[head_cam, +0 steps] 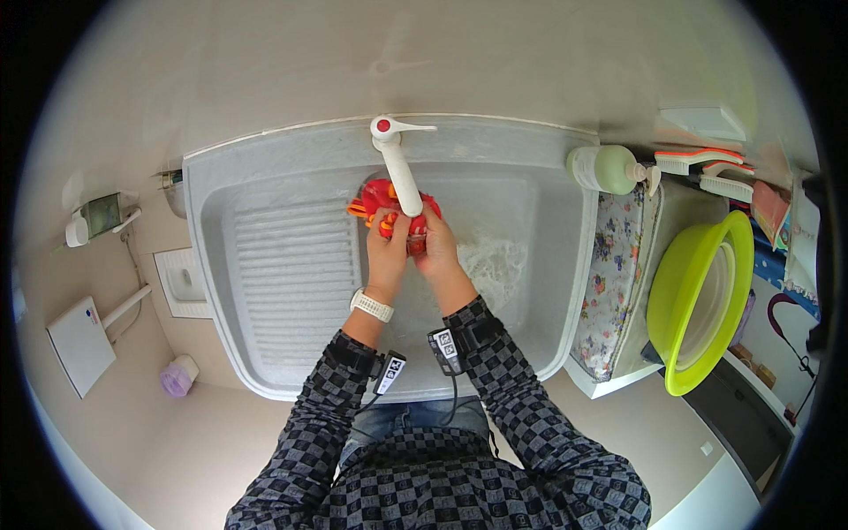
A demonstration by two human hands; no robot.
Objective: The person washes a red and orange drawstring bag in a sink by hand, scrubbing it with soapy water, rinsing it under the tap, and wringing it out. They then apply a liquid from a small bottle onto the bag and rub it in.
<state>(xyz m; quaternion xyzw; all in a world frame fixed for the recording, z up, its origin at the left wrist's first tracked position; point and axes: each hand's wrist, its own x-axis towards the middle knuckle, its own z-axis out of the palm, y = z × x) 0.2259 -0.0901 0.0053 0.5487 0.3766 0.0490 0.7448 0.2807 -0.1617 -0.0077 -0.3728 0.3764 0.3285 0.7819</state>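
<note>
My left hand (386, 248) and my right hand (436, 242) are together under the spout of a white faucet (399, 169). Between them they grip a red cloth item (379, 193) with orange strips. Its exact kind cannot be made out, since my fingers and the spout cover part of it. Below is a grey laundry sink (550, 265), with a ribbed washboard (295, 278) on its left side. Foamy water (497, 265) lies in the basin to the right of my hands.
A green pump bottle (606, 169) rests at the sink's right corner. Beyond it are two scrub brushes (699, 158), a floral-covered surface (609, 278) and a lime-green basin (662, 305) tilted on its side. A squat toilet (182, 281) and a purple-lined bin (177, 376) are at left.
</note>
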